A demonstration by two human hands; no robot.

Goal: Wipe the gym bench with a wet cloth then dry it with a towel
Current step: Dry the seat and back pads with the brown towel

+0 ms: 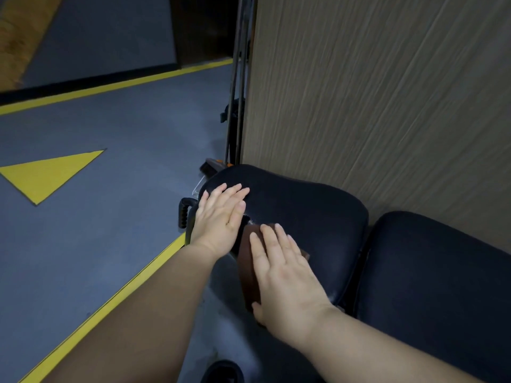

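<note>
The gym bench has two dark padded cushions: a seat pad (pixel 304 211) in the middle and a longer pad (pixel 431 277) at the right. My left hand (pixel 221 214) lies flat with straight fingers on the seat pad's left end. My right hand (pixel 284 272) presses flat on a brown cloth (pixel 247 261) that drapes over the seat pad's near edge. A shiny wet streak shows on the pad just above the cloth.
A wood-grain wall panel (pixel 381 100) stands right behind the bench. A black ribbed handle (pixel 184 214) sticks out at the bench's left end. Thin dark poles (pixel 237 106) and a brush (pixel 211 166) lean by the panel's corner. Grey floor with yellow markings (pixel 47 175) spreads left.
</note>
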